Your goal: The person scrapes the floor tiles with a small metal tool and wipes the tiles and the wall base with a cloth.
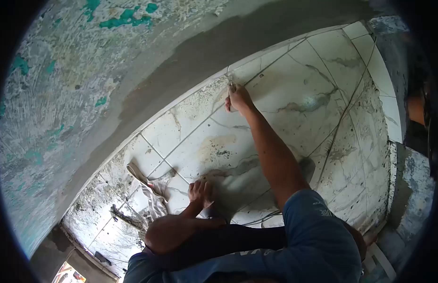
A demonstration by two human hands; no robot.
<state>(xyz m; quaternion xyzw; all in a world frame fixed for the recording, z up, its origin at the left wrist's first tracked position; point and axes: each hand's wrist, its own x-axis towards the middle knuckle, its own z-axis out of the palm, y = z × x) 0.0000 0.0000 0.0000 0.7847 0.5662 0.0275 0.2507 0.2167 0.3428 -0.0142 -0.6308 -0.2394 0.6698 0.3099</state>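
My right hand (238, 98) is closed at the tile edge beside the wall, with the arm stretched far forward. A small greyish tip shows by its fingers, but the rest of what it grips is hidden. My left hand (200, 191) rests on the marble-patterned floor tiles (280, 137), fingers pointing forward and apart, nearer my body. To its left lies a crumpled pale cloth (154, 200) with a band-like edge. Below my right hand, a brownish stain (219, 146) with dark specks marks the tile.
A rough wall (87, 94) with green paint patches and a grey plaster band (204, 47) curves along the floor. Gritty debris (103, 184) lies along its base. A thin dark cord (339, 122) crosses the tiles on the right. A small dark object (102, 258) lies at lower left.
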